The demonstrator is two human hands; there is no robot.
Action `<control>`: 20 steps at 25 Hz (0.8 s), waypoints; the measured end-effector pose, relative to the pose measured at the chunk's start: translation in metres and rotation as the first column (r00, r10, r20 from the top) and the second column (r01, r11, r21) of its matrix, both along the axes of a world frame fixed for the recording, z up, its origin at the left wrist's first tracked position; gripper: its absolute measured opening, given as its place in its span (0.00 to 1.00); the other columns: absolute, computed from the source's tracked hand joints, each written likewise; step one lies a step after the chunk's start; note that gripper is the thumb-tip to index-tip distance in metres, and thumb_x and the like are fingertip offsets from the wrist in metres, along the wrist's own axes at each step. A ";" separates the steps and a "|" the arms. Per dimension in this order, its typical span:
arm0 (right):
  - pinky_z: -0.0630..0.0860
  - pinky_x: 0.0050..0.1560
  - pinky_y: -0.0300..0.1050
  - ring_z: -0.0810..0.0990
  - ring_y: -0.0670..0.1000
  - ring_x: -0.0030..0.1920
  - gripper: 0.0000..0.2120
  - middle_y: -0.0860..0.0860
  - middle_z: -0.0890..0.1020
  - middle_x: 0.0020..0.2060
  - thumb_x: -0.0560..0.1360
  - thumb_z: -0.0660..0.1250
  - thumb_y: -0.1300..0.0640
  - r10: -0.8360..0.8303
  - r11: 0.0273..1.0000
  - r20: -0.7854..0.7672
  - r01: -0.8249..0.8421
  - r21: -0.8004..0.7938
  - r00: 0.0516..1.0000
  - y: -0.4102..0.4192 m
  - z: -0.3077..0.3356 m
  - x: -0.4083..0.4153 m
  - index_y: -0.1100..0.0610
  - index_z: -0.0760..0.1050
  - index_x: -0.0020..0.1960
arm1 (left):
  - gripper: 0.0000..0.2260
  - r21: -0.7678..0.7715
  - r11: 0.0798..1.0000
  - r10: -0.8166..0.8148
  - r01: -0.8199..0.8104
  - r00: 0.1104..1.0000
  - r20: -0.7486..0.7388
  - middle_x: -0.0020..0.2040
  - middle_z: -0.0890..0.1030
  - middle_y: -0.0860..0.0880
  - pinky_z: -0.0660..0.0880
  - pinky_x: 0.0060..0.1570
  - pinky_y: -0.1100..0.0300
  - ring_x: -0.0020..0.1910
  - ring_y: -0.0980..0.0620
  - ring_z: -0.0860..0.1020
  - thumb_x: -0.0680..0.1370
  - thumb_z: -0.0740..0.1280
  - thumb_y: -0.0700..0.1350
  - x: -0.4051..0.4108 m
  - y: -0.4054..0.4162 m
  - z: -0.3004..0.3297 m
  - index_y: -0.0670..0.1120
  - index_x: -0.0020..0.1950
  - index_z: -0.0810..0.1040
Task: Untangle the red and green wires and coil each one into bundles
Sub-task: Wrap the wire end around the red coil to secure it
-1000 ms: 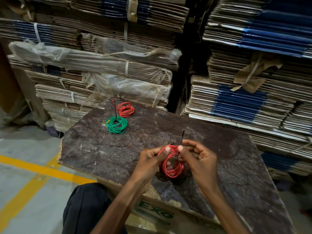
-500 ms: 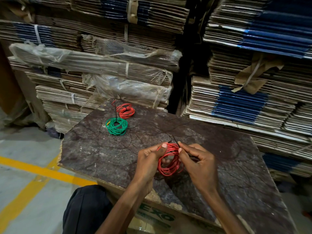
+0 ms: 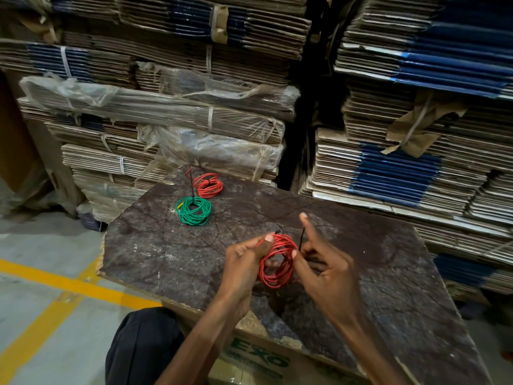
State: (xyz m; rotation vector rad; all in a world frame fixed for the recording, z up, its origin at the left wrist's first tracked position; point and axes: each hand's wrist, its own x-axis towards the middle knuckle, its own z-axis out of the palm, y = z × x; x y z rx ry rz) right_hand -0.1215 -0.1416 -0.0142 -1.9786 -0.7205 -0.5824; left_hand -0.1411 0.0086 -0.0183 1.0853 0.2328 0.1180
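Note:
A red wire coil (image 3: 277,259) hangs just above the dark board (image 3: 155,245), held between both hands. My left hand (image 3: 245,265) grips its left side, thumb on top of the loops. My right hand (image 3: 324,270) pinches a thin black tie (image 3: 301,240) at the coil's right side, with the index finger sticking up. At the board's far end lie a tied green wire coil (image 3: 193,211) and, just behind it, a smaller tied red wire coil (image 3: 208,185), each with a black tie end standing up.
The board lies on a cardboard box (image 3: 258,359) with green lettering. Tall stacks of flattened cartons (image 3: 402,168) rise right behind it, some wrapped in plastic (image 3: 155,107). Grey floor with yellow lines (image 3: 66,284) lies to the left. A dark-trousered knee (image 3: 138,348) shows below.
My right hand has shifted right and opened its index finger upward, and the black tie end now stands up beside the coil. The left hand keeps its grip on the red coil.

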 end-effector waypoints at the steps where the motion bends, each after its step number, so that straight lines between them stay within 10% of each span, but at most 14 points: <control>1: 0.78 0.40 0.35 0.79 0.43 0.36 0.34 0.44 0.80 0.37 0.73 0.72 0.66 0.006 1.000 -0.030 -0.006 0.007 1.000 0.000 0.001 0.000 0.52 0.64 0.75 | 0.08 -0.002 1.000 0.000 0.000 1.000 -0.002 0.43 0.80 0.37 0.76 0.42 0.58 0.36 0.48 0.75 0.77 0.67 0.43 0.000 0.000 0.000 0.41 0.49 0.85; 20: 0.76 0.34 0.45 0.80 0.47 0.37 0.10 0.49 0.81 0.37 0.73 0.73 0.64 0.013 0.997 -0.017 -0.011 0.080 1.000 0.002 -0.003 0.012 0.58 0.84 0.54 | 0.08 0.006 1.000 -0.014 0.014 1.000 -0.014 0.45 0.81 0.36 0.75 0.45 0.57 0.40 0.46 0.75 0.78 0.66 0.42 0.001 0.001 -0.001 0.42 0.49 0.86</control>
